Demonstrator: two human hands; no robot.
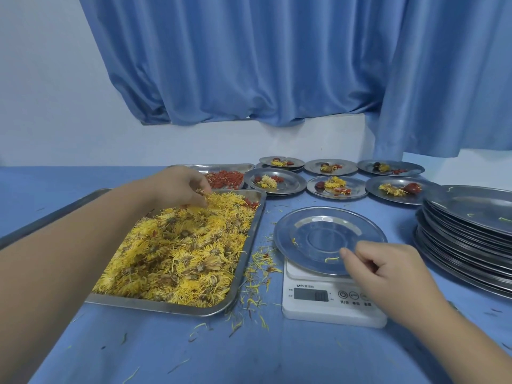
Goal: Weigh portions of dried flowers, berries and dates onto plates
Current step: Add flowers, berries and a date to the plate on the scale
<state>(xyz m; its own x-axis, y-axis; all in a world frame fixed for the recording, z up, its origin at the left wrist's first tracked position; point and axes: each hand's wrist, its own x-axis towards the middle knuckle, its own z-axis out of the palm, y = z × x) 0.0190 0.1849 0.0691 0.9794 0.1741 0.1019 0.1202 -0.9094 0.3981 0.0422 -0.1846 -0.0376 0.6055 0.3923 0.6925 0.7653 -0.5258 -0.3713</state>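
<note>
Left of the scale (332,297), the tray (155,305) holds the dried flowers (180,253); the left grip (177,187) pinches a tuft at its far end; the plate (327,236) sits on the scale, the right grip (388,270) curled on its near rim; add small pinches, and let go of the plate before reading.

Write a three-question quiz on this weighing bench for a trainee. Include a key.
1. What does the left hand reach into?
A) the dried yellow flowers
B) the red berries
C) the empty plates
2. True or false: the plate on the scale already holds a date.
3. Fill in: ___ filled plates are in view behind the scale.
Key:
1. A.
2. False. Only stray petals lie on it, and the right hand holds its near rim.
3. Six.
</note>
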